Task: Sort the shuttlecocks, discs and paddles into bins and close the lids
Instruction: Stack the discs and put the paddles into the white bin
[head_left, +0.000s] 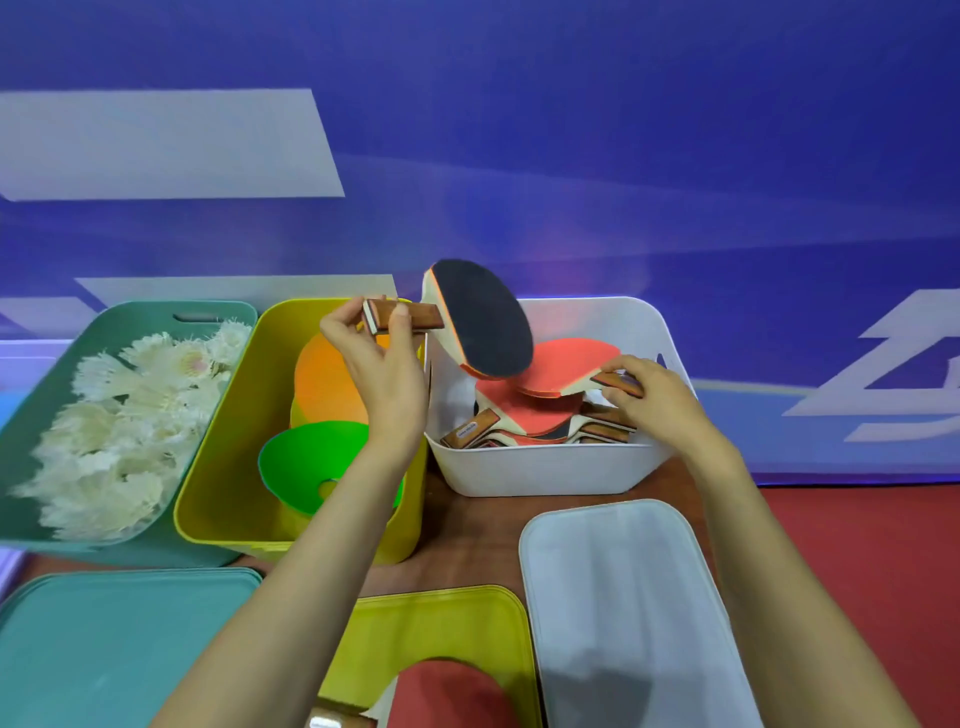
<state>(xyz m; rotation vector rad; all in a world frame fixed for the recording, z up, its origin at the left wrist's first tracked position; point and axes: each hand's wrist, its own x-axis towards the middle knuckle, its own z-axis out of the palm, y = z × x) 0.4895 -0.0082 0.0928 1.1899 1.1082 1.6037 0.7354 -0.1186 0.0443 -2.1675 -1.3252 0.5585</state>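
Observation:
My left hand (382, 364) pinches the wooden handle of a black-faced paddle (483, 317), held tilted above the left rim of the white bin (540, 470). My right hand (654, 395) grips the handle of a red-faced paddle (566, 364) lying on top of several paddles inside that bin. The yellow bin (218, 499) holds orange, yellow and green discs (306, 457). White shuttlecocks (124, 415) fill the teal bin (31, 415). Another red paddle (447, 696) lies on the yellow lid (441, 623) near me.
A teal lid (114, 649) lies at the front left and a white lid (623, 613) at the front right, all on a brown table (462, 545). A blue wall stands behind the bins, with red floor to the right.

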